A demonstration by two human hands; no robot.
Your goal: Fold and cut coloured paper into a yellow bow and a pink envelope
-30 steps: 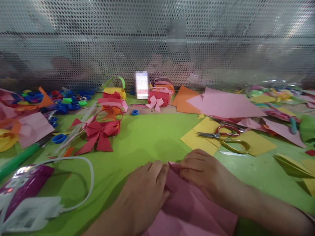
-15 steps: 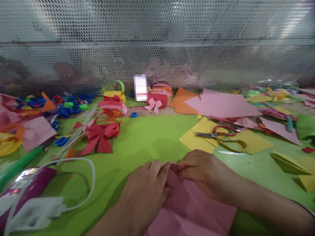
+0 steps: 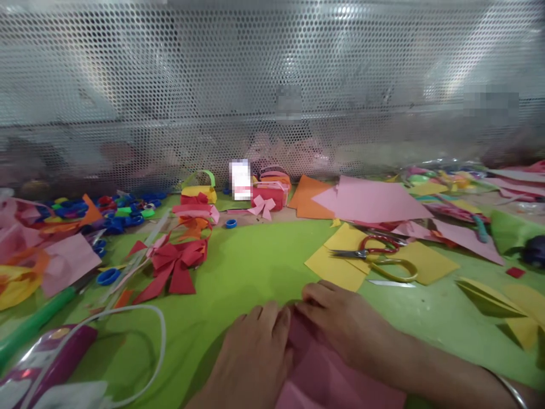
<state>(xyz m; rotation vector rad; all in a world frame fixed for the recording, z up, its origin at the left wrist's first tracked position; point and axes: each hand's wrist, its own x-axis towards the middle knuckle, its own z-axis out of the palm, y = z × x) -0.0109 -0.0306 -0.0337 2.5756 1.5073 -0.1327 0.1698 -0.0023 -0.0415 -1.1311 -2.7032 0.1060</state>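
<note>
Worktop (image 3: 255, 267): green surface, backed by a perforated metal screen at the far edge.
Near centre: folded pink paper (image 3: 327, 375), flat on it.
Right of centre: yellow sheets (image 3: 336, 270) (scissors (image 3: 374, 255) lie on top of them).
Far, right of centre: large pink sheet (image 3: 374, 201) overlapping an orange sheet (image 3: 306, 196).
Left: red paper bow (image 3: 174, 267), single blue ring (image 3: 108, 276), green marker (image 3: 34, 324).
Near left: purple device (image 3: 59, 363) with white cable (image 3: 157, 341).
Far left: heap of coloured rings (image 3: 123, 213).
</note>
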